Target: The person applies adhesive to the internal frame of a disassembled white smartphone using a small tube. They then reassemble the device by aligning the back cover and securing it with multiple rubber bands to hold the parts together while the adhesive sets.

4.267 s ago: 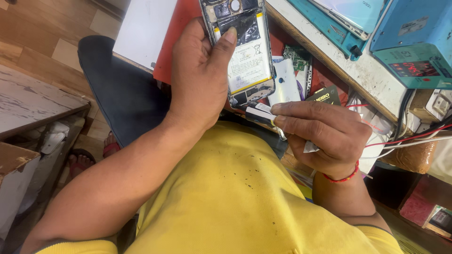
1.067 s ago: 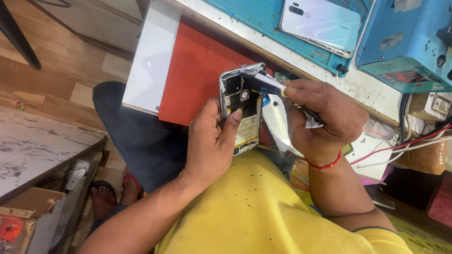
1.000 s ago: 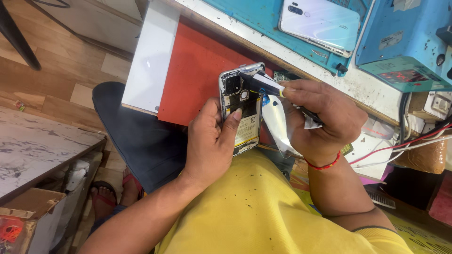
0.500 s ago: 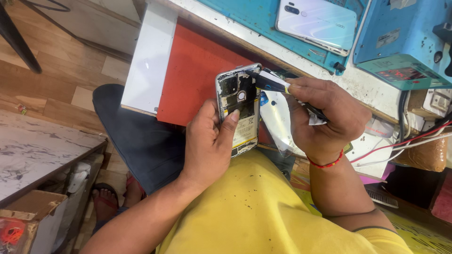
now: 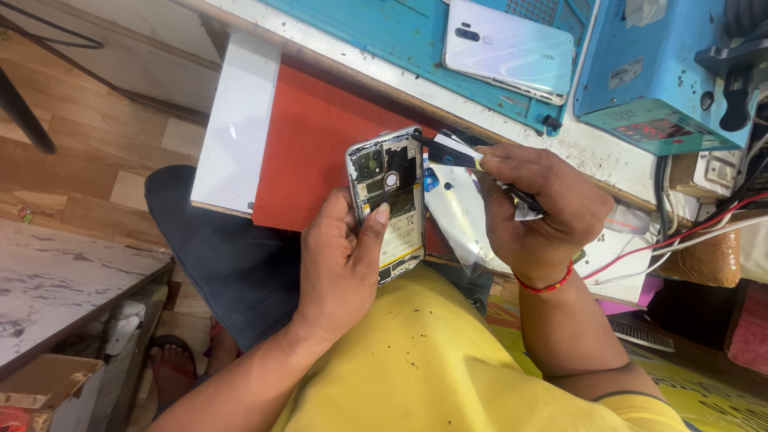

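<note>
My left hand (image 5: pixel 340 260) grips an opened phone (image 5: pixel 390 200) with its back off, showing the camera block, board and battery; my thumb rests on the battery. My right hand (image 5: pixel 544 212) pinches thin black tweezers (image 5: pixel 456 154), whose tip touches the phone's upper right corner. The same hand also holds the phone's pale back cover (image 5: pixel 460 216), which hangs just right of the phone. A red thread bracelet circles my right wrist.
A red panel (image 5: pixel 308 144) and white board (image 5: pixel 236 128) front the workbench. On the teal mat lies another white phone (image 5: pixel 508 48). A blue machine (image 5: pixel 672 72), red and white wires (image 5: pixel 688 232) sit right. A low marbled table (image 5: pixel 56 280) stands left.
The phone has come down from high near my face to just before the bench edge. My right hand rose and brought the tweezers' tip onto its upper right corner.
</note>
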